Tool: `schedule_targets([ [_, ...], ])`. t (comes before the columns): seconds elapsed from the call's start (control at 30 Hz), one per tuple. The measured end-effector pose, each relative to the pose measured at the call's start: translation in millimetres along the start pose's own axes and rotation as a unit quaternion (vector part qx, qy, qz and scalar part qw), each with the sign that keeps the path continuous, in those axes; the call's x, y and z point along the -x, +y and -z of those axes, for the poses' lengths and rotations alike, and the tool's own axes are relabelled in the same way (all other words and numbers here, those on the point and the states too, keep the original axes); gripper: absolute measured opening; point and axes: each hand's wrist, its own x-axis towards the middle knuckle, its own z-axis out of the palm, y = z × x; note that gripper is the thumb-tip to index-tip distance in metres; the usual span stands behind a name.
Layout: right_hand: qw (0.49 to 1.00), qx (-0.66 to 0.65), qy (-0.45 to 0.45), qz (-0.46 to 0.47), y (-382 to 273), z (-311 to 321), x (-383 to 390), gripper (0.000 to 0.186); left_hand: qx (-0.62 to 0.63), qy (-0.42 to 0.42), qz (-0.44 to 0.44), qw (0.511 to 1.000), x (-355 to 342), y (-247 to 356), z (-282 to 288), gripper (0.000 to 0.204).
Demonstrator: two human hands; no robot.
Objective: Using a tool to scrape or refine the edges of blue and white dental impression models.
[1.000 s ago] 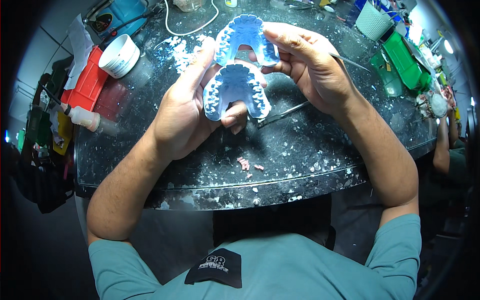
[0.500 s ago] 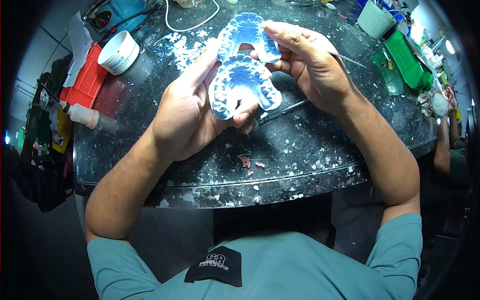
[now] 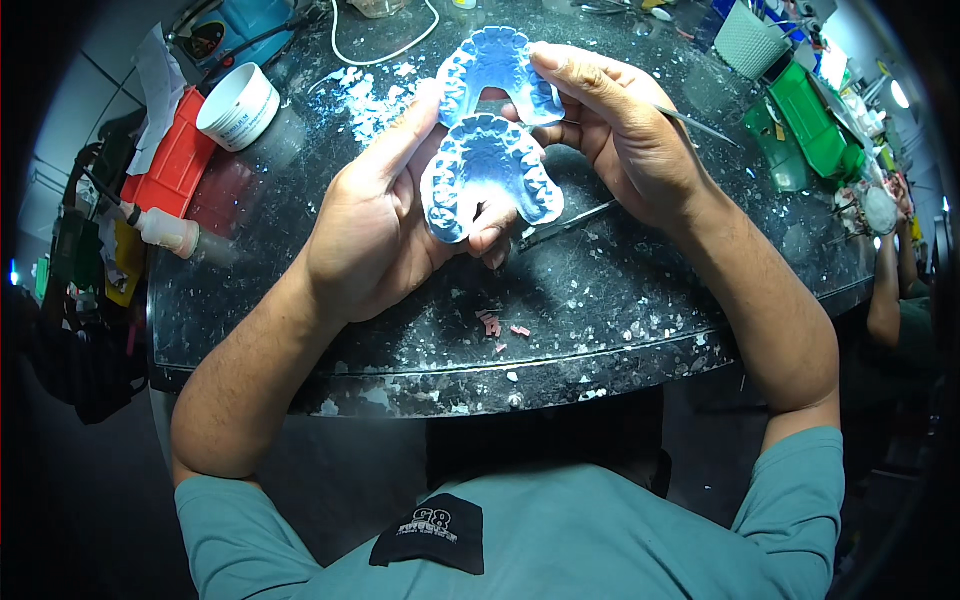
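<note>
Two blue dental casts, each a horseshoe-shaped row of teeth, are held up in bright light above the bench. The near cast [image 3: 483, 160] rests in my left hand [image 3: 365, 215], whose thumb runs up along the left side and whose fingertips show at its open back. My right hand [image 3: 630, 125] pinches the right end of the far cast [image 3: 496, 62] between thumb and fingers. The two casts overlap or touch where they meet. A thin metal hand tool [image 3: 700, 126] sticks out behind my right hand, seemingly tucked between its fingers.
Another metal tool [image 3: 570, 222] lies on the dark bench [image 3: 400, 345] below my hands. White shavings [image 3: 370, 100] and pink bits [image 3: 489, 323] are scattered there. A white tub [image 3: 238, 107], red bin [image 3: 170, 160] and bottle [image 3: 168, 232] stand left; green bins [image 3: 815, 120] stand right.
The near cast has shifted very slightly down and tilted a little. Both hands keep their hold and otherwise barely move.
</note>
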Motion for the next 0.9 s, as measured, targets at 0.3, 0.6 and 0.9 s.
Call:
schedule_targets([
  [0.3,1.0,-0.005,-0.001,-0.005,-1.5,0.5,1.3,0.043,-0.001,-0.008,-0.005,1.0,0.1,0.6,0.6,0.057],
  [0.6,0.999,0.015,0.001,0.032,-16.3,-8.3,2.4,0.044,-0.016,-0.015,0.001,1.0,-2.9,3.2,7.4,0.064],
  [0.9,0.992,0.093,0.02,0.086,-10.4,-5.7,1.2,0.046,-0.188,0.029,-0.007,0.982,0.6,8.6,10.6,0.039],
])
